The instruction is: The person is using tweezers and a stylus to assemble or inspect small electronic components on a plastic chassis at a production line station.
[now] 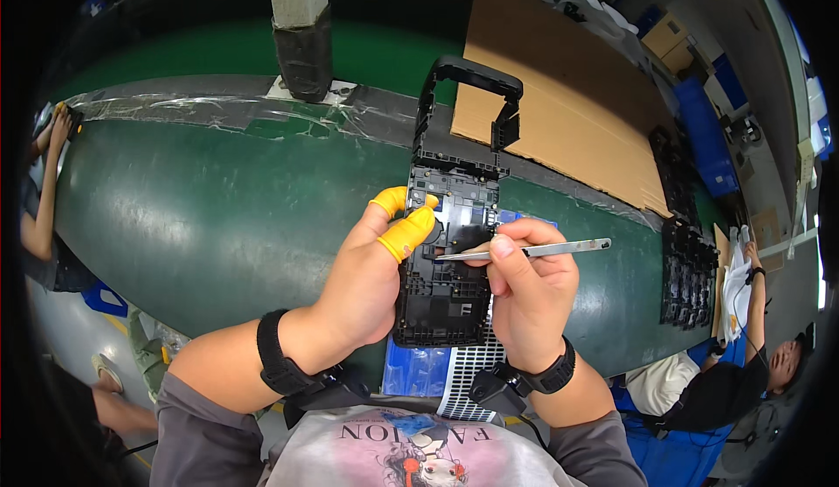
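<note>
A long black plastic housing (447, 312) with an open loop-shaped frame at its far end is held upright before me. My left hand (363, 264), with yellow finger cots on thumb and forefinger, grips its left edge. In my right hand (535, 290) is a pair of metal tweezers (559, 248), pinched between thumb and fingers. Their tips point left into the middle of the housing, beside the left thumb. Whether the tips hold a small part cannot be made out. Both wrists wear black straps with small devices.
Under the housing lie a blue item (418, 369) and a white perforated strip (468, 378) on the green table (236, 216). A big cardboard sheet (559, 102) lies beyond. Several black housings (688, 273) are stacked at the right. A post (301, 41) stands at the back. Other people work at both ends.
</note>
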Demonstrator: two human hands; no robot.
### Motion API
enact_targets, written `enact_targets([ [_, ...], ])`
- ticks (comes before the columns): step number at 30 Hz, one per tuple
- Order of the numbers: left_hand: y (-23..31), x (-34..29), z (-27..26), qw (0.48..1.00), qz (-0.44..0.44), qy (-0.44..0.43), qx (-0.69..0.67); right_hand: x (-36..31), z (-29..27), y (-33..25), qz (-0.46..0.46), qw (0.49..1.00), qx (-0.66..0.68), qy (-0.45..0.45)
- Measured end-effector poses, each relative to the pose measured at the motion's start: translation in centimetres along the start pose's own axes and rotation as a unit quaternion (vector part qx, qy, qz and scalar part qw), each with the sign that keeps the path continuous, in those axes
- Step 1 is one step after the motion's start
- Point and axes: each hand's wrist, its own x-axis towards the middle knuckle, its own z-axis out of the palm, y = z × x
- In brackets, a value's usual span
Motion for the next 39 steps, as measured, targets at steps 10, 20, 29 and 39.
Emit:
enact_targets([
  [10, 0.0, -0.3, 0.3, 1.0, 0.002, -0.006, -0.016, -0.2, 0.0, -0.1, 0.004, 0.999, -0.032, -0.005],
  [20, 0.0, 0.1, 0.2, 1.0, -0.002, -0.009, -0.015, 0.1, 0.0, 0.0, 0.003, 0.999, -0.053, 0.006],
  [29, -0.4, 0.5, -1.5, 0.993, 0.08, -0.078, 0.048, 0.6, 0.7, 1.3, 0.017, 0.998, -0.05, 0.017],
  [39, -0.6, 2.3, -1.0, 0.994, 0.073, -0.027, 0.074, 1.2, -5.0, -6.3, -0.048, 0.996, 0.039, 0.068],
])
